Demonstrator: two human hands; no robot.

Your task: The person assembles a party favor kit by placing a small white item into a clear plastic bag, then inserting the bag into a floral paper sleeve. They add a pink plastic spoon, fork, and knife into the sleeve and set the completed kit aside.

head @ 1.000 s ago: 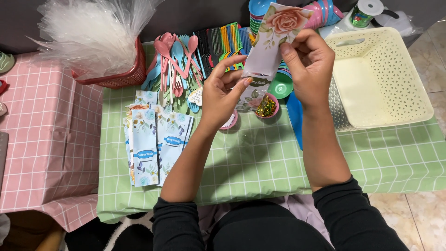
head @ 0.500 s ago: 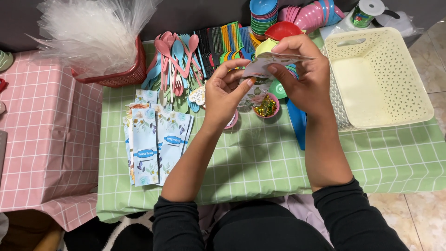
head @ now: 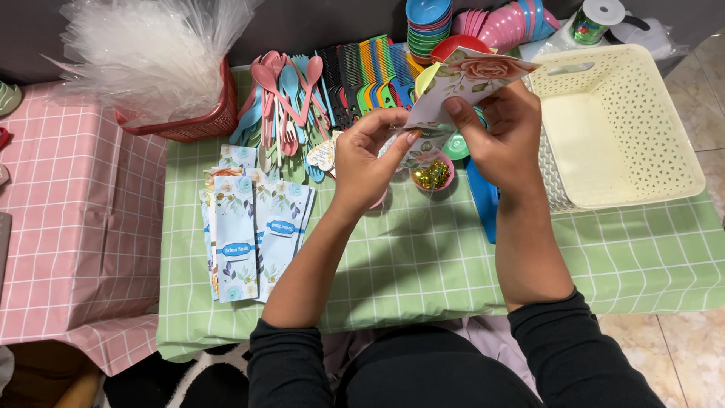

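Head view, reading left to right from the cream basket: well to its left lie floral packets on the green checked cloth. Nearer, the left hand pinches the lower edge of a floral paper pouch. Just beside the basket, the right hand grips the pouch's upper part, thumb pressed on.

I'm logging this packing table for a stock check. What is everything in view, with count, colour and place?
floral paper bag: one, white with pink rose, held up in both hands
flat floral bags: several, white and blue, on the green cloth at left
spoons and forks: many, pink and blue, far centre
combs: many, mixed colours, far centre
bowls: one stack, mostly blue, far edge
glitter cup: one, pink, under the hands
basket: one, cream, right
red basket: one, holds clear plastic, far left
left hand: on the bag's lower edge
right hand: gripping the bag
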